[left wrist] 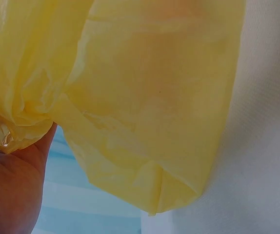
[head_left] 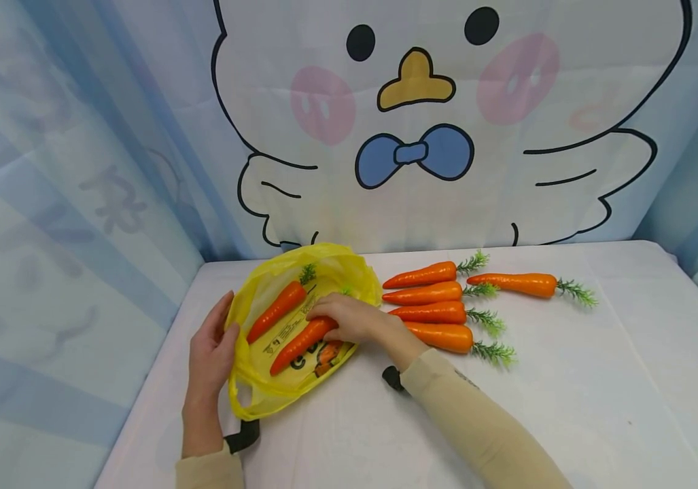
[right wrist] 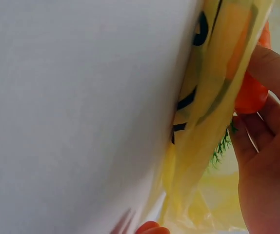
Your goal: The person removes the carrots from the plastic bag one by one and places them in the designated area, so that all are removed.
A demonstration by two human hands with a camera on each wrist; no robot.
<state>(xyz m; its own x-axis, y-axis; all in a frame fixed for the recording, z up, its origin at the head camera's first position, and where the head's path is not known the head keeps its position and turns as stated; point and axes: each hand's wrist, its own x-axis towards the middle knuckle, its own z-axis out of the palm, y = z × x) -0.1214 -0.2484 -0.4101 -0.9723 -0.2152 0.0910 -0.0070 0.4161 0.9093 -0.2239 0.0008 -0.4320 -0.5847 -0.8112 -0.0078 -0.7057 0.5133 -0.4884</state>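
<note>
A yellow plastic bag (head_left: 330, 255) lies on the table with its mouth spread wide, dark print showing inside. My left hand (head_left: 211, 353) holds the bag's left edge; in the left wrist view the gathered plastic (left wrist: 20, 119) sits between thumb and fingers. Reaching into the bag, my right hand (head_left: 351, 318) grips an orange toy carrot (head_left: 295, 351) near its thick end, tip toward the lower left. In the right wrist view the thumb (right wrist: 274, 68) and fingers close around that carrot (right wrist: 252, 95), its green leaves below. Another carrot (head_left: 276, 312) lies inside, further left.
Several carrots lie right of the bag in a stacked row, among them the top carrot (head_left: 422, 274) and the bottom carrot (head_left: 443, 336), leaves pointing right. One more carrot (head_left: 516, 284) lies farther right. A patterned curtain (head_left: 434, 210) hangs behind the white table (head_left: 599, 394).
</note>
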